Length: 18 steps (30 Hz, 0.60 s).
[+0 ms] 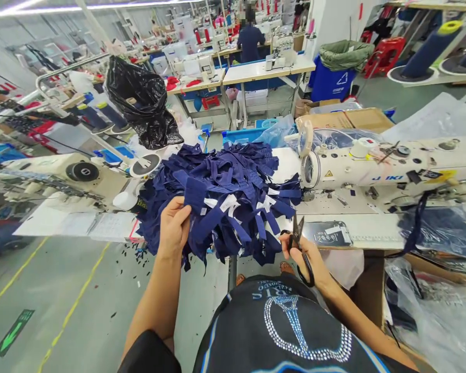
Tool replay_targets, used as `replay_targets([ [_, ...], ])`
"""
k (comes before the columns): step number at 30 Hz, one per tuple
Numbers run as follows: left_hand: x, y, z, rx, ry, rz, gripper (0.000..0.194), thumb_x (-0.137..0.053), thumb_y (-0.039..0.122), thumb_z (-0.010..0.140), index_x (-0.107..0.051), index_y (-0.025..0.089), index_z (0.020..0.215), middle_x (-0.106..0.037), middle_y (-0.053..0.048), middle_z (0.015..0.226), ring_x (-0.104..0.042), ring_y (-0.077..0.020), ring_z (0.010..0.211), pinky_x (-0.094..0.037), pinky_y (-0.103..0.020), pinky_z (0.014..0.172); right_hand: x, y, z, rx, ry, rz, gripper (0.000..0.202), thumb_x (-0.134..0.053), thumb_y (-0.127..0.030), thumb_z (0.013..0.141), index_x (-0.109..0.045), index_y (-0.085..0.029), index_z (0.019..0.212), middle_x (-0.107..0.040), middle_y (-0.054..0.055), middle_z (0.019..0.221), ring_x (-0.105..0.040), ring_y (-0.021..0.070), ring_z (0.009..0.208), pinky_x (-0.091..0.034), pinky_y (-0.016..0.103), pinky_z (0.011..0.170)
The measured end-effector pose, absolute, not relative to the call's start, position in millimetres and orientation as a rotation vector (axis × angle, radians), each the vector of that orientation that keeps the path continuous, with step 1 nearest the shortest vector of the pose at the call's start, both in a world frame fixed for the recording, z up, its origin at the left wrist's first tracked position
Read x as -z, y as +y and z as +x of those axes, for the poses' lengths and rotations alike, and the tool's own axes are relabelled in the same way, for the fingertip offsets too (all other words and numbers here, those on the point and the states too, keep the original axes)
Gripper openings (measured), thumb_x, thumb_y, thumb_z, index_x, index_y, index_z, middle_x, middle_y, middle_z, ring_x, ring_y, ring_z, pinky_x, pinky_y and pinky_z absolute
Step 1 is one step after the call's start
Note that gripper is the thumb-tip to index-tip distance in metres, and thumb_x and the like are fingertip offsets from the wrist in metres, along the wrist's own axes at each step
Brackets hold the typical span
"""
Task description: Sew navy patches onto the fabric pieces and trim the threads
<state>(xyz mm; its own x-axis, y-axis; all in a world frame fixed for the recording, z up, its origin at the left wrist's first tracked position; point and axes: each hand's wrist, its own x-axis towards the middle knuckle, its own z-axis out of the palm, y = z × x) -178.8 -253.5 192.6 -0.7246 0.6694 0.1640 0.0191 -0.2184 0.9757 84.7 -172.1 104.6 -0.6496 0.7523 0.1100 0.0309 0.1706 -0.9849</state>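
Between my left thumb and fingers is the edge of a navy fabric strip [195, 194], raised over the left part of a big heap of navy strips [225, 171]. My left hand [174, 223] is closed in a pinch on it. A pair of black-handled scissors [297, 235] sits in my right hand [305, 256], blades apart and pointing up, away from the cloth. Several white labels [230, 203] show among the strips along the front of the heap. The right fingertips are close to the heap's front right edge.
A white sewing machine [373, 166] stands to the right, with a dark phone [325, 233] on the table before it. Another machine [58, 173] is at the left. Behind the heap hangs a black plastic bag [140, 98]. A person [250, 41] sits farther back.
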Motion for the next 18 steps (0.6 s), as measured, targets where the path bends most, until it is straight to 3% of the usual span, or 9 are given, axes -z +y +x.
replay_targets([
  [9, -209.5, -228.0, -214.8, -2.117, 1.570, 0.815, 0.020, -0.069, 0.023, 0.052, -0.056, 0.016, 0.065, -0.060, 0.004, 0.055, -0.053, -0.0086, 0.053, -0.045, -0.021, 0.053, -83.1, -178.0, 77.2, -1.703, -2.103, -0.826, 0.019, -0.046, -0.032, 0.078, -0.054, -0.015, 0.083, -0.047, -0.002, 0.064, -0.044, 0.0113, 0.057, -0.035, 0.024, 0.054],
  [18, -220.3, -225.4, -224.7, -2.214, 1.816, 0.693, 0.009, -0.059, 0.021, 0.052, -0.054, 0.018, 0.059, -0.058, 0.006, 0.051, -0.048, -0.0100, 0.054, -0.041, -0.023, 0.052, -77.7, -153.3, 67.3, -1.849, -1.977, -0.667, 0.042, -0.034, -0.053, 0.083, -0.053, -0.015, 0.082, -0.049, -0.001, 0.059, -0.047, 0.0123, 0.057, -0.038, 0.025, 0.056],
])
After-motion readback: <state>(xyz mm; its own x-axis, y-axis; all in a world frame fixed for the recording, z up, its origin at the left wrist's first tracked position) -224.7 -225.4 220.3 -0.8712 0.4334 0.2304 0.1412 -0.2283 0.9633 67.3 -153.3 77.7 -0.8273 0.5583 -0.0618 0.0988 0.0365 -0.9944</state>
